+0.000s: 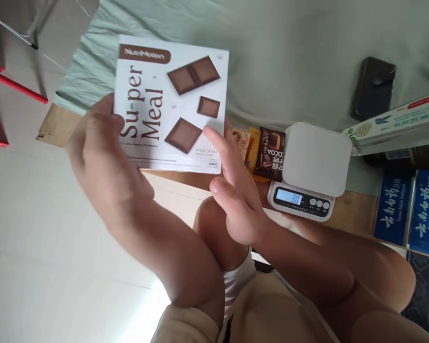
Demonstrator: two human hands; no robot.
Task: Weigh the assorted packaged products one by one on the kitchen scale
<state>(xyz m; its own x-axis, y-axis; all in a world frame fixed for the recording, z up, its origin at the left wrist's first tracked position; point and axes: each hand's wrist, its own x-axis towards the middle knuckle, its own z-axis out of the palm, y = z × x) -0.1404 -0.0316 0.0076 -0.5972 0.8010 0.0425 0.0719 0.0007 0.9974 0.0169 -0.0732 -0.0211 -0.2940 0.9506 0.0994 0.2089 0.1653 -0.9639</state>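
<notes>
Between both hands, the box stood flat-on, its print running sideways. Left hand gripped its left edge, fingers curled; right hand touched its lower corner, fingers loosely spread.

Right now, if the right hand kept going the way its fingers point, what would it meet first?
Probably the white Su-per Meal chocolate shake packet held by the left hand; the right hand fingertips already reach its lower edge, though depth is unclear.
</notes>
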